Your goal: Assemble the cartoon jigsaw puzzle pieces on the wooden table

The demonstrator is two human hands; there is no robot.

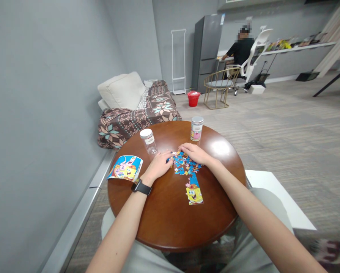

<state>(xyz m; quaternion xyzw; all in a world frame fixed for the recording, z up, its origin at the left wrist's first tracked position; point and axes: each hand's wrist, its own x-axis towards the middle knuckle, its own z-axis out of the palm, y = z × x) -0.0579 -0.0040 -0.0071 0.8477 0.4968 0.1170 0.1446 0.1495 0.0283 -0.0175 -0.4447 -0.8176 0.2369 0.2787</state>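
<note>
A loose pile of jigsaw puzzle pieces (188, 163), mostly blue, lies near the middle of the round wooden table. At the pile's left edge rests my left hand (160, 165), palm down, fingers stretched toward the pieces and nothing visibly gripped. My right hand (197, 153) reaches over the pile's far right side, its fingers extended and low over the pieces; what is under them is hidden. Nearer to me is a joined puzzle section (194, 193) with a yellow cartoon face and a blue strip above it. A curled picture sheet (126, 168) with similar characters lies at the left.
On the table (170, 223) stand a clear jar (150, 142) with a white lid and a printed jar (196, 129) with a silvery lid. Beyond are a covered sofa (141, 110), a red bucket (193, 98) and a gold-framed chair (219, 85). A person (241, 51) sits farther back.
</note>
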